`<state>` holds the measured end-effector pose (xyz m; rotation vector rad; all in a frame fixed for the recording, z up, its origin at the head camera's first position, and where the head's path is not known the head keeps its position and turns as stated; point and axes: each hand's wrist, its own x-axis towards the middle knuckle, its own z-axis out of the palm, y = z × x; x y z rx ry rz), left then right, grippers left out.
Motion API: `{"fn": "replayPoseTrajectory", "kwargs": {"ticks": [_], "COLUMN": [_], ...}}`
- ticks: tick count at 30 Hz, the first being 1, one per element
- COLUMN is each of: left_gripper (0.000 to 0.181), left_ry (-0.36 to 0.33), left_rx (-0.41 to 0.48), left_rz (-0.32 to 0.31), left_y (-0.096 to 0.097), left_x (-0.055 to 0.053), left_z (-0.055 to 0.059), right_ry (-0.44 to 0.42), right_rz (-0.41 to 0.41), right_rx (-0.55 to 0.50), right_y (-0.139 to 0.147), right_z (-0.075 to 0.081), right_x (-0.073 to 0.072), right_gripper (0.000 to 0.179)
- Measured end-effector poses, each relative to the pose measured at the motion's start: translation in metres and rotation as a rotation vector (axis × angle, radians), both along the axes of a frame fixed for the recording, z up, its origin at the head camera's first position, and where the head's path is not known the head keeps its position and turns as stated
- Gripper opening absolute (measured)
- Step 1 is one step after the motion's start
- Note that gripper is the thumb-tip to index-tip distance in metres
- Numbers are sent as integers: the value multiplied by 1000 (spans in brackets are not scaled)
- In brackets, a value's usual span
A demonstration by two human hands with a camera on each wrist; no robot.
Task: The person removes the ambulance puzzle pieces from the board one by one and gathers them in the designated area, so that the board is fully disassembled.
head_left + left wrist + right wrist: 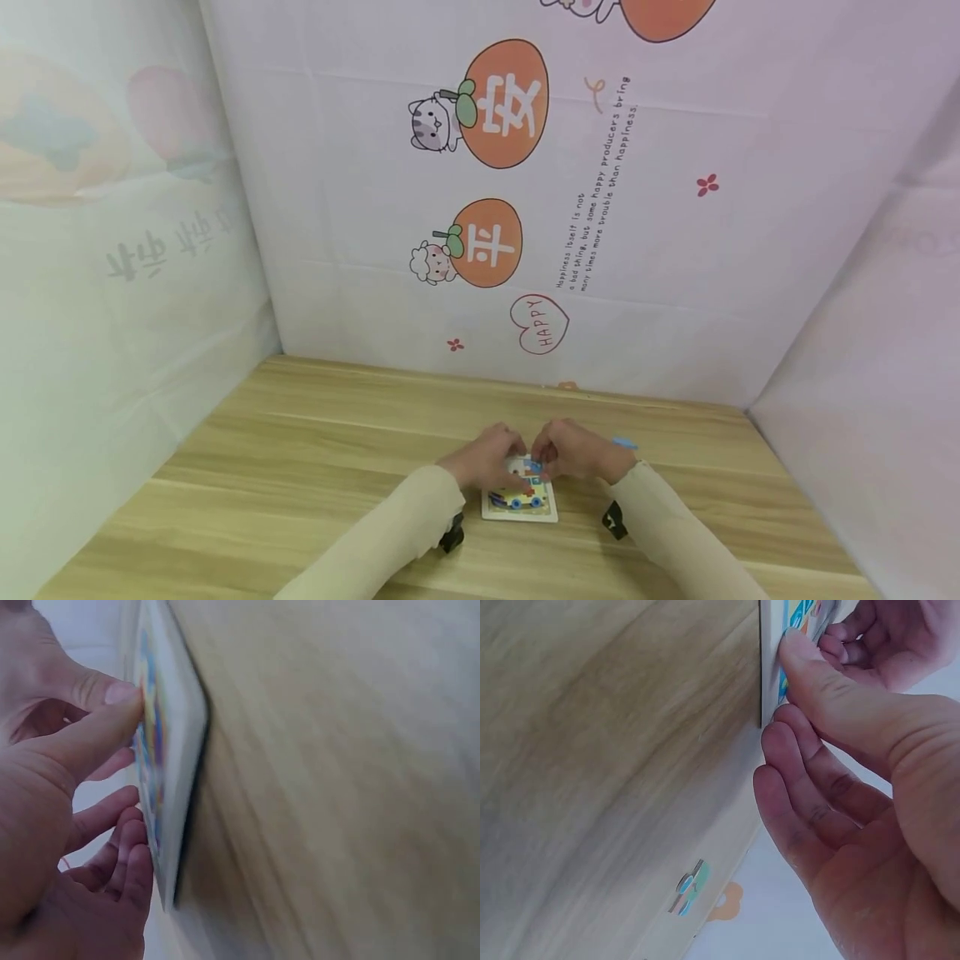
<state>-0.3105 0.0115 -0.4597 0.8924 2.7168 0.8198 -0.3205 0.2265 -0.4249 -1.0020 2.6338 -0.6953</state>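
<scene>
We see a big white cloth wall (360, 250) with creases and round orange fruits (517, 71). The white signs on two of them read 安 and 平. A red heart (538, 325) says "HAPPY", and small black words (600, 192) start "Happiness itself is not". Below, we have a smooth wood worktop (300, 467) with wavy streaks. Two cream sleeves (397, 525) lie over it. The left hand (487, 458) is loose, its thumb pressing on the puzzle. The right hand (577, 450) has its thumb on the puzzle too; we can't tell if it pinches a piece. The flat, square puzzle (517, 517) lies on the worktop under both hands, showing a yellow car with blue wheels. A little loose piece (691, 889) lies near the right hand.
</scene>
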Motion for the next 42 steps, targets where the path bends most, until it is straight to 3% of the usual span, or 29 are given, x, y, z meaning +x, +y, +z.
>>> {"fn": "replayPoseTrajectory", "kwargs": {"ticks": [9,14,23,35,42], "left_gripper": [56,55,56,55,57], "left_ry": [-4,-14,-29,11,-11], "left_rx": [-9,-14,12,-31,-10], "left_rz": [-4,9,21,12,30], "left_y": [2,2,0,4,4], "left_x": [3,3,4,7,10], "left_z": [5,4,1,4,9], "right_ry": [56,89,111,140,237], "right_rz": [-16,12,81,-73,-150], "right_rx": [56,8,-67,-12,-13], "right_y": [2,4,11,64,114], "right_z": [-2,-3,6,40,53], "right_x": [-1,-1,0,10,15], "right_gripper": [14,6,9,10,8]}}
